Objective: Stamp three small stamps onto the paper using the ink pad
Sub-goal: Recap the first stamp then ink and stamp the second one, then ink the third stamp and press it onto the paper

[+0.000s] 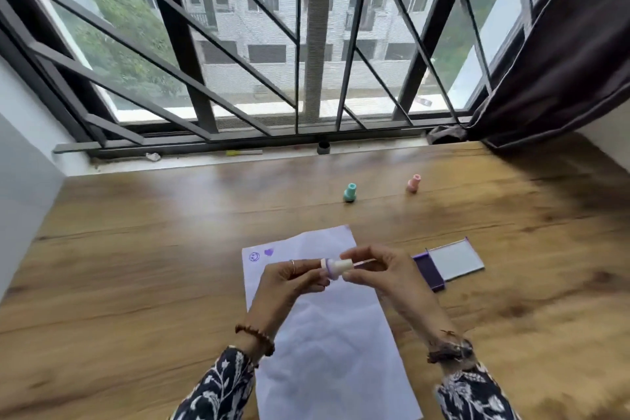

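A white sheet of paper [327, 327] lies on the wooden table, with two purple prints, a smiley [254, 256] and a heart [269, 252], near its top left corner. Above the paper, both hands hold a small cream stamp [336, 268] sideways. My left hand [289, 278] pinches its purple-inked face end and my right hand [375, 269] grips its handle end. The purple ink pad [430, 269] lies open to the right of the paper, its lid [456, 257] flipped flat beside it. A green stamp [349, 192] and a pink stamp [413, 183] stand farther back.
The wooden table [136, 266] runs up to a barred window along the far edge. A dark curtain [562, 78] hangs at the back right. A small dark cap-like object [323, 147] sits on the sill.
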Available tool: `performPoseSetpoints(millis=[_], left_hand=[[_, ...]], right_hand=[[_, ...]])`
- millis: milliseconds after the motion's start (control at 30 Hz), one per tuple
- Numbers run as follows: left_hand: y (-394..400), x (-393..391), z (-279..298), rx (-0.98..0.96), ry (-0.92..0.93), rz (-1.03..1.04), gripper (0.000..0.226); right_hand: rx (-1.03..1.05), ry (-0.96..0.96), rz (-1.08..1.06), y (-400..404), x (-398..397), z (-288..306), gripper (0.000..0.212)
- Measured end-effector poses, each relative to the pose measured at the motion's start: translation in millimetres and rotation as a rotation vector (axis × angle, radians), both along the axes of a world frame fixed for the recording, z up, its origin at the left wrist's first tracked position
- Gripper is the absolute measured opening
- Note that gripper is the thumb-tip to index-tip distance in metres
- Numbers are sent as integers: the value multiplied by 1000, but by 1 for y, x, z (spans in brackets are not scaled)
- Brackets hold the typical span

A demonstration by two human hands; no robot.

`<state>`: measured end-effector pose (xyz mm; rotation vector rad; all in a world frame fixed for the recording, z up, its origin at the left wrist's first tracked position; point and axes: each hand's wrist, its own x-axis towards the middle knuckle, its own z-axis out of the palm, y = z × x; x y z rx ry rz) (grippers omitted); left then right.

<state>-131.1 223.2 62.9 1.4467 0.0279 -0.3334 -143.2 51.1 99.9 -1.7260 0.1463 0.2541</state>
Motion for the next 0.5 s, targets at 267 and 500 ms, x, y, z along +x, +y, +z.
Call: performPoseSetpoints(millis=[267, 500], left_hand=[[-55, 13, -1, 21, 0, -29, 17], [-95, 29, -9, 95, -120, -27, 20]], right_hand=[[22, -34, -27, -52, 8, -4, 23], [49, -8, -21, -96, 30, -12, 16]])
